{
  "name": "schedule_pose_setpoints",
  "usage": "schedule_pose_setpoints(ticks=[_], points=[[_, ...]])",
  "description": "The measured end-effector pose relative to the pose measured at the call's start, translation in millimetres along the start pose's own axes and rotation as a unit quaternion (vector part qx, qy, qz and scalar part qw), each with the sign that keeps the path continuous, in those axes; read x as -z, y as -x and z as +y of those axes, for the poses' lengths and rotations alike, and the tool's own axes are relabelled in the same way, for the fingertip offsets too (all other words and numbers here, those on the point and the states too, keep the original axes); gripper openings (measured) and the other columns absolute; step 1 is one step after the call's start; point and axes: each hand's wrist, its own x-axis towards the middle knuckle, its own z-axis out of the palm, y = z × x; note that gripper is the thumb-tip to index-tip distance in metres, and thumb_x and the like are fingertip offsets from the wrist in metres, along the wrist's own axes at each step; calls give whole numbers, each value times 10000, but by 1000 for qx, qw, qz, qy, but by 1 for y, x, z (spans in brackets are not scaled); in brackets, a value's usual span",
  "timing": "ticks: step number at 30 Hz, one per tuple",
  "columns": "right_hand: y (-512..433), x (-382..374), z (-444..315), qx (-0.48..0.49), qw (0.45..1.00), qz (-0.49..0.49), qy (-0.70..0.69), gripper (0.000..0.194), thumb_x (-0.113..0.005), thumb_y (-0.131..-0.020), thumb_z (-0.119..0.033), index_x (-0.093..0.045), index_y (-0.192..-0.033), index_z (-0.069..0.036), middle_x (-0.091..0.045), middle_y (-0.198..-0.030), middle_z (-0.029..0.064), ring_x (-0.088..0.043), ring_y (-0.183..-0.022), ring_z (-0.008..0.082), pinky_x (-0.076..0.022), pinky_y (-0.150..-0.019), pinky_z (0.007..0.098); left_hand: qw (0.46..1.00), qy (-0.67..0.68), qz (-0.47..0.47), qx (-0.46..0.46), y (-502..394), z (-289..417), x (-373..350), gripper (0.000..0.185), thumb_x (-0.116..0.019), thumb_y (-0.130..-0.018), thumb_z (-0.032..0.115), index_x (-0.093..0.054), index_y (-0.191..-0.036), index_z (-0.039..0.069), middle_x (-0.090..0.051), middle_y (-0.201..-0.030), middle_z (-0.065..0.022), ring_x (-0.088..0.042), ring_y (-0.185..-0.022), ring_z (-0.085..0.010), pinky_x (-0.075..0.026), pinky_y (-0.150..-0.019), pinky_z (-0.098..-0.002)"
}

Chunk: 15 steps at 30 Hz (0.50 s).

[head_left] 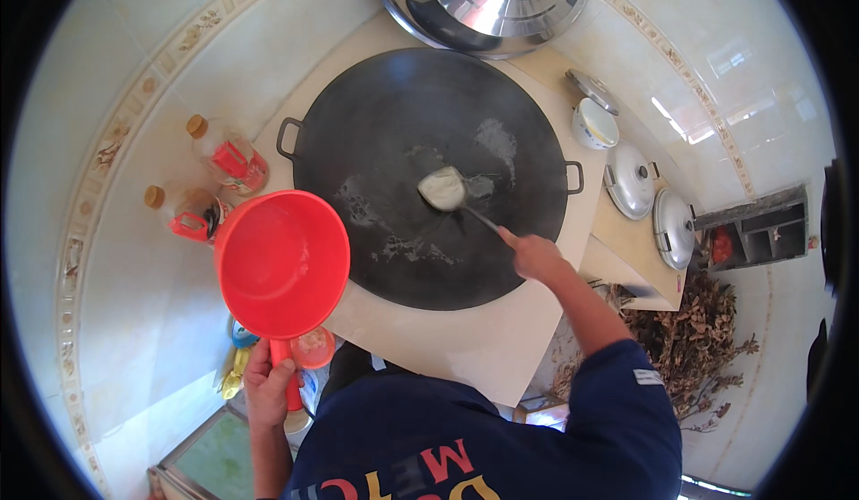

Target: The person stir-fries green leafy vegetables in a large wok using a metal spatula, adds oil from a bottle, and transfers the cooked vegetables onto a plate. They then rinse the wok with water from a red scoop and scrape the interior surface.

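Note:
My left hand (266, 389) grips the handle of a red plastic water dipper (278, 258), held at the wok's lower left. The dipper is tipped so its inside faces me; a few wet-looking streaks show on its wall. My right hand (535, 257) holds the thin handle of a metal wok spatula (443, 189). Its pale, squarish head is low over the middle of a large black wok (429, 110); whether it touches the bottom I cannot tell. Whitish wet patches and residue mark the wok's surface around it.
A big steel lid (490, 3) leans behind the wok. Two red-labelled bottles (231, 161) stand on the left ledge. At right are a white bowl (595, 124) and lidded metal pots (631, 181). Dried leafy branches (678, 339) lie below. An orange bowl (313, 347) is beneath the dipper.

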Motion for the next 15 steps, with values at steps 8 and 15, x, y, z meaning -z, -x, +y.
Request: schedule_pose_setpoints(ticks=[8, 15], points=[[-30, 18, -41, 170, 980, -6, -104, 702, -565, -892, -143, -460, -1576, -261, -743, -1032, 203, -716, -972, 356, -548, -894, 442, 1000, -17, 15, 19, 1, 5, 0, 522, -633, -938, 108, -546, -1446, 20, -662, -880, -67, -617, -662, -137, -524, -614, -262], [40, 129, 26, 186, 970, -153, -39, 654, -633, -822, -135, -615, -1469, -225, -757, -923, 144, -727, -803, 276, -565, -773, 372, 999, -2, -2, 41, 14, 3, 1, 534, -685, -935, 136, -549, -1430, -13, -672, -892, -50, -629, -690, -116, -522, -641, -248]])
